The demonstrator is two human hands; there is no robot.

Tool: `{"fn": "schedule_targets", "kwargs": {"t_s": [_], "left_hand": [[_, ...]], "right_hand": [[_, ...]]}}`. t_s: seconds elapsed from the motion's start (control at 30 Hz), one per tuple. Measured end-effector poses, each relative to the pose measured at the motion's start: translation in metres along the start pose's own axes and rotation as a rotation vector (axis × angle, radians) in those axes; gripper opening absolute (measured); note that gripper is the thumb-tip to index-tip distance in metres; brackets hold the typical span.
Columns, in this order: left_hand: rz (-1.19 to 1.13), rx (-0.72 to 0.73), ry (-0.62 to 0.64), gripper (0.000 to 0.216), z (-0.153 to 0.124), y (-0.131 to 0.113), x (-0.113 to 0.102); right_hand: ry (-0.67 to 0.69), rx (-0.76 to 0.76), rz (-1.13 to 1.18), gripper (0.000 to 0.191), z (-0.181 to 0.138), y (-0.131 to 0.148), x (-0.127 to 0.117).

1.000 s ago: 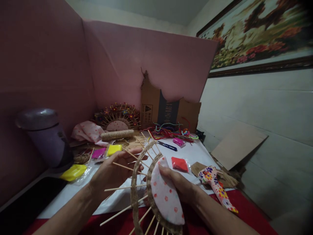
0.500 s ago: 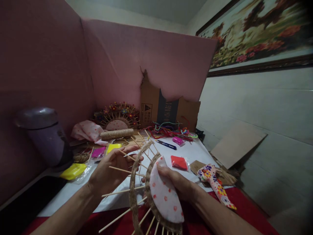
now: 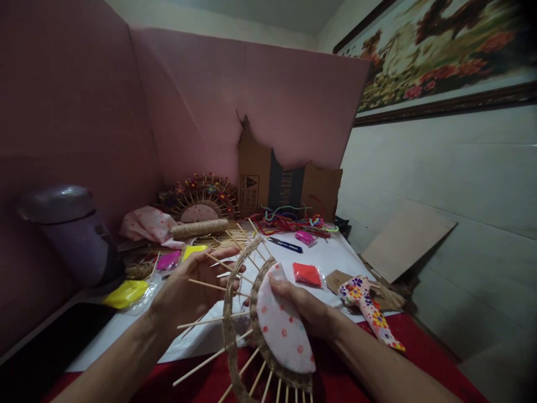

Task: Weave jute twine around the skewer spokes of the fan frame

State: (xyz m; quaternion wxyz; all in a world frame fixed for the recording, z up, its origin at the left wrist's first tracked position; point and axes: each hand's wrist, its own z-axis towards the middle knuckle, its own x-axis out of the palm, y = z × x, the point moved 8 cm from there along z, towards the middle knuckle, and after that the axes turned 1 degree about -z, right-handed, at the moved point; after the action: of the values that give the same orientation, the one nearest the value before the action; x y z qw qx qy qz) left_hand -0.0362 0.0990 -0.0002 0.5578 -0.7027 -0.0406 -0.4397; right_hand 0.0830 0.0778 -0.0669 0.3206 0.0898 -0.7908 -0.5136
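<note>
I hold a half-round fan frame of wooden skewers bound by two jute-wrapped arcs, standing on edge in front of me. Its core is a half-disc covered in white cloth with red dots. My right hand grips that padded half-disc from the right side. My left hand is on the left of the frame, fingers curled among the skewers near the outer jute arc. A finished fan with coloured tips leans against the pink board at the back.
On the white sheet lie a jute spool, yellow, pink and red clay packets, blue snips, pipe cleaners and a flowered glue gun. A purple bin stands left, a cardboard box behind.
The frame and both hands have shifted slightly left and down in view. My left fingers have curled a little tighter around the skewers.
</note>
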Motion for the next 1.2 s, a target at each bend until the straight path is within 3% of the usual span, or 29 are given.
{"fn": "schedule_targets", "kwargs": {"t_s": [0.37, 0.77, 1.2], "left_hand": [[-0.02, -0.028, -0.029, 0.043, -0.003, -0.002, 0.003], [-0.048, -0.041, 0.048, 0.046, -0.003, -0.002, 0.011], [-0.126, -0.008, 0.021, 0.043, -0.004, -0.006, 0.009]], "right_hand": [[-0.009, -0.005, -0.005, 0.051, 0.002, -0.004, -0.005], [-0.037, -0.023, -0.074, 0.052, 0.0, -0.001, -0.001], [0.013, -0.035, -0.036, 0.046, 0.002, 0.0, 0.0]]}}
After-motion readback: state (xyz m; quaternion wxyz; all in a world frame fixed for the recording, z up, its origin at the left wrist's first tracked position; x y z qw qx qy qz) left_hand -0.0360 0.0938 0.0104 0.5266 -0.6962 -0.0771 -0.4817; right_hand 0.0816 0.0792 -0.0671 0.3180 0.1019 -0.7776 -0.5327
